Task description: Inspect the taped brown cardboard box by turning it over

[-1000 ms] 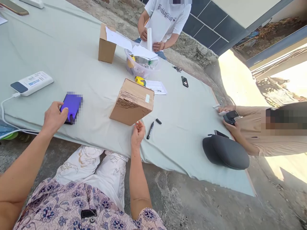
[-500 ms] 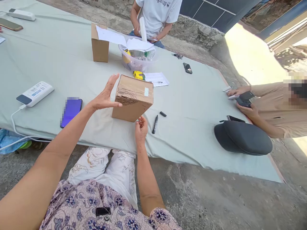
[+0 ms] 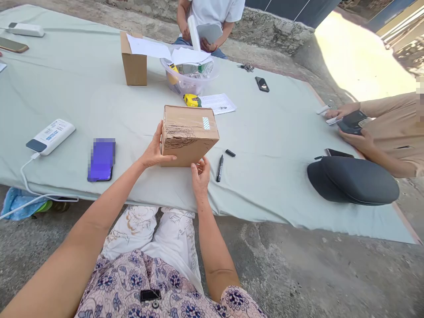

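Observation:
A brown cardboard box (image 3: pixel 191 126) with scribbled black lines and a small blue-and-white sticker stands on the cloth-covered table in front of me. My left hand (image 3: pixel 155 148) grips its left side, thumb across the front face and fingers along the side. At the lower right corner, my right hand (image 3: pixel 200 176) holds the box with curled fingers, their tips partly hidden behind the edge. An uncapped black marker (image 3: pixel 220 168) lies just right of that hand, its cap (image 3: pixel 230 153) slightly farther off. Behind the box rest a yellow tape measure (image 3: pixel 191 100) and a printed sheet (image 3: pixel 220 104).
A purple-screened phone (image 3: pixel 101 160) and a white power bank (image 3: pixel 51 136) with a cable lie left. Farther back stand another cardboard box (image 3: pixel 135 68) and a plastic basin (image 3: pixel 185 84). A black case (image 3: pixel 353 180) sits right. Two people are at the table.
My left hand has closed from spread fingers onto the box's left side. The box appears turned slightly, and my right hand stays at its lower right corner. The view has shifted a little.

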A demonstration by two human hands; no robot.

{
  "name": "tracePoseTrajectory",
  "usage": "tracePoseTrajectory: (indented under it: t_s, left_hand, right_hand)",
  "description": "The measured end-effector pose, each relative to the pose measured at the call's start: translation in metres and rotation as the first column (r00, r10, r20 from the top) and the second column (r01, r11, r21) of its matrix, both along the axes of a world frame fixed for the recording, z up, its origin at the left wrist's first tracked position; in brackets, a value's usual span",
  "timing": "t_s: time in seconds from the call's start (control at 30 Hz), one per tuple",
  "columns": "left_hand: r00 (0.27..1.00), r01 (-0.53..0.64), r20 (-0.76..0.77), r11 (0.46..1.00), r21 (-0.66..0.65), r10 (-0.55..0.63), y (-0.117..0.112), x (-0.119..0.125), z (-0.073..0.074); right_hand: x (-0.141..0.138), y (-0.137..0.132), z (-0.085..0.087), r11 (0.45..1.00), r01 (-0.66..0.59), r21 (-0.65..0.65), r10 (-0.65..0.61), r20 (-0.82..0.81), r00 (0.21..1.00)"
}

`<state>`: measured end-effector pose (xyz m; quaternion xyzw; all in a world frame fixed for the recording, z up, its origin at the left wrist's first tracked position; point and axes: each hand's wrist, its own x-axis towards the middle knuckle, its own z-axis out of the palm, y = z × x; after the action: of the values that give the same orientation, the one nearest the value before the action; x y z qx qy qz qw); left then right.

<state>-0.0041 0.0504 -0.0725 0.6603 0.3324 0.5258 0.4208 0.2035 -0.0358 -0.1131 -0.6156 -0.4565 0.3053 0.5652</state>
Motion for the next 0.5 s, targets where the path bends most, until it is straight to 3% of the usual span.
tracePoseTrajectory:
  t_s: [0.1, 0.27, 0.37, 0.5]
  left_hand:
    - [0.998, -0.019, -0.066, 1.000, -0.007, 0.019, -0.005, 0.008, -0.002]
    - [0.986, -0.108, -0.125, 0.994, 0.009, 0.108, -0.013, 0.014, 0.002]
    - [0.983, -0.096, -0.159, 0.995, -0.017, 0.092, -0.014, 0.013, 0.003]
    - [0.987, -0.032, -0.155, 0.999, -0.026, 0.028, -0.010, 0.009, 0.001]
  right_hand:
    - [0.000, 0.000, 0.017, 0.999, 0.037, 0.002, -0.038, 0.075, 0.996]
    - [-0.007, 0.016, 0.063, 0.975, 0.017, 0.223, -0.094, 0.342, 0.935]
    - [-0.013, 0.029, 0.088, 0.954, 0.017, 0.299, -0.157, 0.451, 0.879]
    - [-0.022, 0.036, 0.106, 0.961, 0.015, 0.275, -0.160, 0.514, 0.843]
